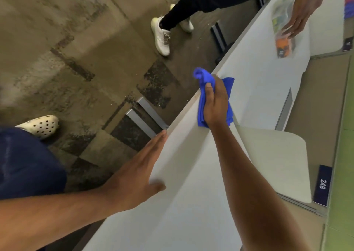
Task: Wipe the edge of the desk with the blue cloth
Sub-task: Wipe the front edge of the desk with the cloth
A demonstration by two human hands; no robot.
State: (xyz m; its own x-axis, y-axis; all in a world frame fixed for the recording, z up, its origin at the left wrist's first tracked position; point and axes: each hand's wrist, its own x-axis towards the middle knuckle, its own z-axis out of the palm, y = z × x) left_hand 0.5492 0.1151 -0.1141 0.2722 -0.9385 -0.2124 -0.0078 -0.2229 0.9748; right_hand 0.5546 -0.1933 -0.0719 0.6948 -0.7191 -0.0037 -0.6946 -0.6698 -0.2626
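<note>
Right, the right hand (215, 105) has a clenched grip on the blue cloth (206, 97), thumb pressing the bunched fabric against the surface (191, 183) right at its edge, with part of the cloth spilling over that edge and part lying on top. Nearer the camera than the cloth, the left hand (138, 174) lies flat and released, fingers straight, palm along the same edge and thumb resting on top. Beyond the cloth, farther along the surface, another person's hand (298, 17) reaches down onto a clear plastic bag (283, 34) with orange and green contents, fingers spread on it. Across the surface from the cloth, by the back divider, sits a dark label (322, 185) reading 248. Off the edge beside the cloth, the brown carpet (76, 49) shows a white sneaker (161, 36) far off and a perforated cream clog (41, 126) close by.
</note>
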